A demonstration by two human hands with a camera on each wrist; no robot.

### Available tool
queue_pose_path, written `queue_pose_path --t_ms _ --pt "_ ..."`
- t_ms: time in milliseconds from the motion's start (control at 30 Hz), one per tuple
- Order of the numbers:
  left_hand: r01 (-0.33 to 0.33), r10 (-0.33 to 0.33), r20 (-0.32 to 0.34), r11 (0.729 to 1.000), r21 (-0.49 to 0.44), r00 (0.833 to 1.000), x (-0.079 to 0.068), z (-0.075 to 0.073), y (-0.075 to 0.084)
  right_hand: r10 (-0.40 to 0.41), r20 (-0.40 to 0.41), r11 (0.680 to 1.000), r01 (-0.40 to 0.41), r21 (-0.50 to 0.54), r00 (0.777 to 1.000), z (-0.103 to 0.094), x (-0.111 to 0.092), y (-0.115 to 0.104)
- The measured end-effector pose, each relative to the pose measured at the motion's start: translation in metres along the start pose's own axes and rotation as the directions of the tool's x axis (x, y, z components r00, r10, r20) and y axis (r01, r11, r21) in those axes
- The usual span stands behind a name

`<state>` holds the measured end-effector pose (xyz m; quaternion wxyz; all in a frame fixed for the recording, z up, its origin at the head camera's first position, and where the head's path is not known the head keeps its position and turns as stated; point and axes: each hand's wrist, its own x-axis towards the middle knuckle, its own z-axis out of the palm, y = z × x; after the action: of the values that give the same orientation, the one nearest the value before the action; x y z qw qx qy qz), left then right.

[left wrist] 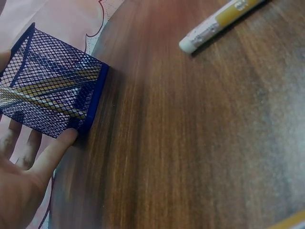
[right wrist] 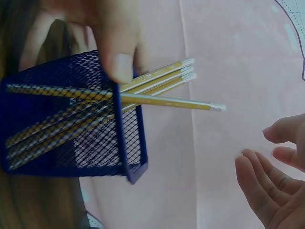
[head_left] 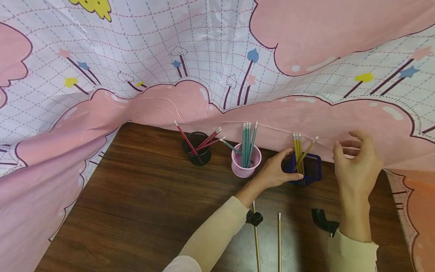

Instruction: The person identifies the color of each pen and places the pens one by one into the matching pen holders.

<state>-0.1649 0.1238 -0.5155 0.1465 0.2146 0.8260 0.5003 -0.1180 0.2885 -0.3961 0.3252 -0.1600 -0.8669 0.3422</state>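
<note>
My left hand [head_left: 276,170] grips the blue square mesh pencil holder [head_left: 312,166] at its left side, thumb in front and fingers behind. Several yellow pencils [right wrist: 167,101] with white erasers lean inside it; one slants away from the others. In the left wrist view, the mesh wall of the holder [left wrist: 57,81] shows between the thumb and fingers. To the right of the holder, my right hand [head_left: 358,166] is raised with loosely bent fingers and nothing between them. The right wrist view shows that hand [right wrist: 279,176] apart from the pencils' eraser ends.
A pink round mesh cup [head_left: 242,172] with several green pencils stands left of the blue holder. Further left is a black mesh cup [head_left: 200,158] with red pencils. Two yellow pencils, one nearer the middle [head_left: 279,241], lie on the wooden table [head_left: 136,211]. A patterned cloth hangs behind.
</note>
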Motion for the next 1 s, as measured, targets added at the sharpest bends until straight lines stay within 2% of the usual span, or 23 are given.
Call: queue_pose_path --t_ms 300,533,833,1000 --pt "-0.003 0.003 -0.002 1.0 0.013 1.0 0.0 0.0 0.001 0.047 0.035 0.998 -0.046 -0.051 0.998 -0.003 -0.015 0.017" --pt "-0.012 0.012 -0.004 0.999 0.032 1.0 0.001 0.001 0.002 0.024 0.038 0.997 -0.021 -0.078 0.999 -0.008 -0.024 0.022" --pt "-0.026 0.026 -0.028 0.999 0.033 0.999 0.0 0.0 0.002 -0.004 0.097 0.999 0.009 -0.051 0.995 -0.004 -0.059 0.033" --pt "-0.022 0.023 -0.03 0.999 0.026 0.999 0.0 0.001 0.001 -0.013 0.12 0.998 0.02 -0.059 0.993 -0.004 -0.069 0.035"
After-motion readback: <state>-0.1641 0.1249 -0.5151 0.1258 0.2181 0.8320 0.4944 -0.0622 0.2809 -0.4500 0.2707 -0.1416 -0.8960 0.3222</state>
